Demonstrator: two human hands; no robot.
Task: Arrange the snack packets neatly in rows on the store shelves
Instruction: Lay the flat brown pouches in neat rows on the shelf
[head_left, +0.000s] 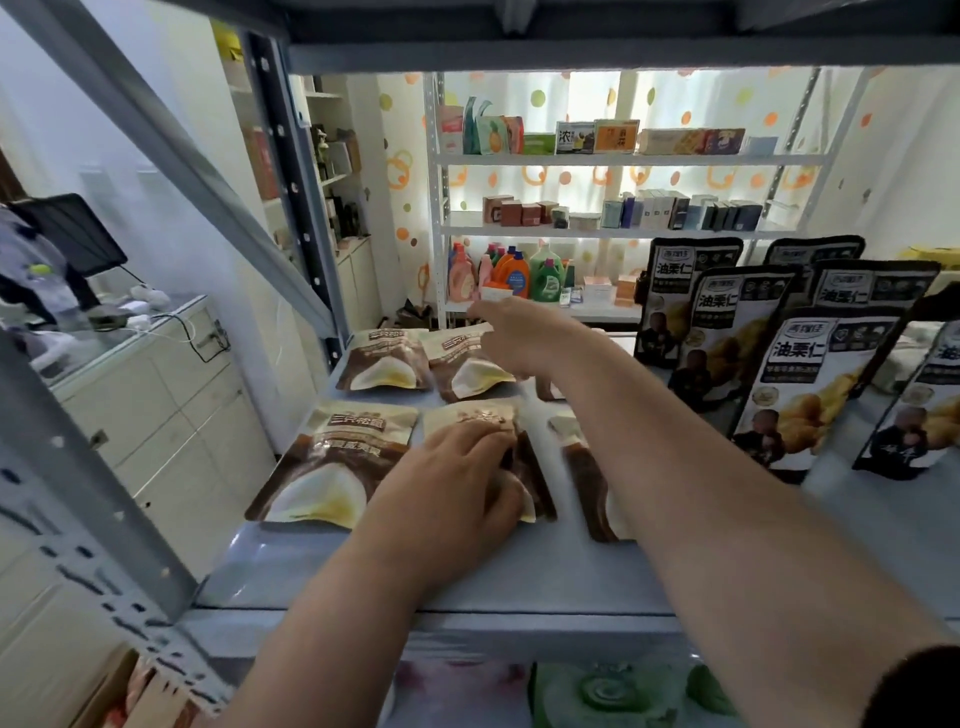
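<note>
My left hand (457, 483), fingers straight, pins the front-edge packet (470, 415) to square its row. My right hand (519, 338) reaches the rear packet (470, 376); grip unclear.

We reach in over the front edge of the shelf (467, 571) with both forearms bare. Our left hand (457, 478) lies palm down near that front edge, its fingers close together and nearly straight, resting flat on a brown snack packet (470, 415). Our right forearm (701, 493) stretches further in, toward the rear edge, passing to the right of the left hand. Our right hand (519, 340) is palm down with the index finger pointing back and left. Its other fingers bend under, blurred, so we cannot tell whether they grip anything. A dark sleeve (914, 686) covers the right upper arm.
</note>
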